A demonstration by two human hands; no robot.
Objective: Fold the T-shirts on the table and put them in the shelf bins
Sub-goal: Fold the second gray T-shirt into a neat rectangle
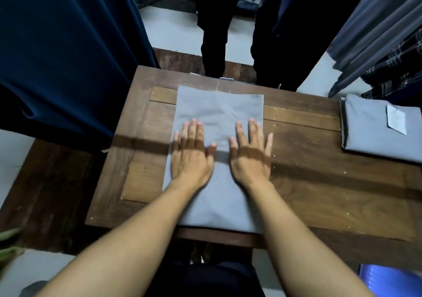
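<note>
A grey T-shirt lies on the wooden table, folded into a long narrow strip that runs from the near edge toward the far edge. My left hand rests flat on its left half, fingers spread. My right hand lies flat on its right half, fingers also apart. Neither hand grips the cloth. A second grey T-shirt, folded into a square with a white tag on top, sits at the table's right edge.
Dark blue garments hang at the left, close to the table's corner. Grey and plaid garments hang at the right. A person's dark trouser legs stand just beyond the far edge. A blue object shows at lower right.
</note>
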